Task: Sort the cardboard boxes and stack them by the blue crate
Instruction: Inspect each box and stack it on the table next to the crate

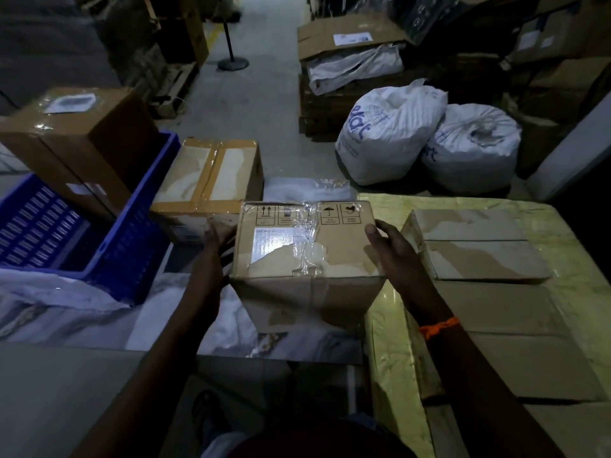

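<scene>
A taped cardboard box [307,246] with handling symbols and a torn label is held between both hands in the middle of the view. My left hand [211,256] presses against its left side. My right hand [390,246] grips its right top edge, thumb on top. The blue crate [132,226] stands at the left with a large brown box [76,137] resting in it. Another cardboard box [211,180] sits just right of the crate, behind the held one. A flat box [476,246] lies on a big yellowish-wrapped carton [562,292] at the right.
Two white sacks [390,133] [472,147] stand on the floor beyond. A stack of cartons and crumpled sacking [350,61] is further back. White plastic sheeting [49,302] lies under the crate. A post with a round base [232,62] stands in the aisle.
</scene>
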Available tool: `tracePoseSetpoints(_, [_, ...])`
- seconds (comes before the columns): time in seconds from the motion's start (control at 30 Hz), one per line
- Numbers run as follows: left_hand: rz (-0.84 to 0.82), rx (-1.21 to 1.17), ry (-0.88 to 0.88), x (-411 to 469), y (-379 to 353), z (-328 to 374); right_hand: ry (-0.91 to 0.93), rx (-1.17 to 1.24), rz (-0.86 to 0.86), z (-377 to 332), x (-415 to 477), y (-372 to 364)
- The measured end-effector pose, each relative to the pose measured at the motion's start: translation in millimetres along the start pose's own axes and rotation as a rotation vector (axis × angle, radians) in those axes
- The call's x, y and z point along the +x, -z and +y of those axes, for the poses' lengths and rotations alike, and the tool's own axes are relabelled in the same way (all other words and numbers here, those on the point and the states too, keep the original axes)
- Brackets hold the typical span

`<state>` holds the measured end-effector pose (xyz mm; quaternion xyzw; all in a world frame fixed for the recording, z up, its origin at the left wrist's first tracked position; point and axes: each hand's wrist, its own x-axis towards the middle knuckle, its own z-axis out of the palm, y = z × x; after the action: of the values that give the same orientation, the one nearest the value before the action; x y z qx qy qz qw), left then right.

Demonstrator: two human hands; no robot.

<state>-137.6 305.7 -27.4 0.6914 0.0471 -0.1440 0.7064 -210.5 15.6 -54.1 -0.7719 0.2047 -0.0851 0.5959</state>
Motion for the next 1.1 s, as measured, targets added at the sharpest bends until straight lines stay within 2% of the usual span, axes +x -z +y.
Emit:
tracePoseSetpoints(0.1, [-0.025, 0.025, -0.011, 9, -18, 12, 0.024, -0.041, -0.059, -13, 6, -5])
tracePoseSetpoints(0.3, [-0.055, -0.006, -0.077, 12, -32, 24, 0.109, 0.001, 0.059, -18, 11, 4])
tracePoseSetpoints(0.47, [-0.008, -0.107, -0.087, 10, -32, 12, 0.061, 0.076, 0.136, -7, 0, 12])
tracePoseSetpoints(0.6, [-0.019, -0.079, -0.052, -6, -19, -12, 0.025, 0.228, 0.150, 15, -30, 6])
tracePoseSetpoints(0.73, [0.018, -0.170, 0.058, -15, 7, -38, -0.068, 0.318, 0.150, 38, -59, -3])
tracePoseSetpoints(0.9, [0.023, -0.195, 0.260, -30, 25, -73, -0.331, 0.513, 0.155, 68, -73, 9])
tracePoseSetpoints(1.1, [0.006, -0.173, 0.368, -41, 34, -97, -0.477, 0.389, 0.064, 97, -83, 3])
